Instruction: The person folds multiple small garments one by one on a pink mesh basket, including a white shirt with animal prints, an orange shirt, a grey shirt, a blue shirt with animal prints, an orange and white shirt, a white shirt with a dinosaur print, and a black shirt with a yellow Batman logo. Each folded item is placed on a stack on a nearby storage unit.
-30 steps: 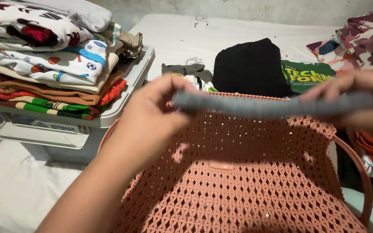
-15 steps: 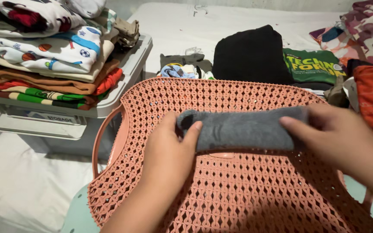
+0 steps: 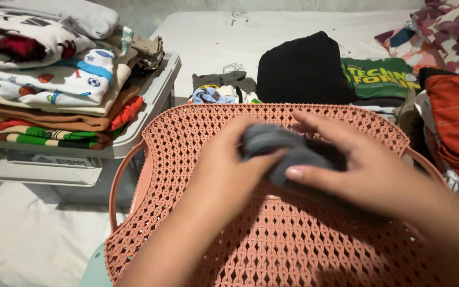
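- Left hand: fingers curled around the left end of the grey cloth, thumb pressed on its upper side. Grip closed on the cloth.
- Right hand: laid over the right part of the cloth, thumb under the front edge, fingers spread across the top. Grip closed on the cloth.
- Cloth: a small, bunched grey piece, blurred in outline. Held between both hands, just above the upturned basket; contact with the basket cannot be told.
- Basket: pink plastic lattice, lying base-up directly under the hands, with a curved handle at each side.
- Stack: folded printed and striped clothes, piled on a grey storage box to the left of the basket.
- Black garment: folded, on the white bed beyond the basket.
- Green shirt: folded, touching the right side of the black garment.
- Orange garment: at the right edge, near the right hand.
- Floral fabric: top right corner, beyond the green shirt.
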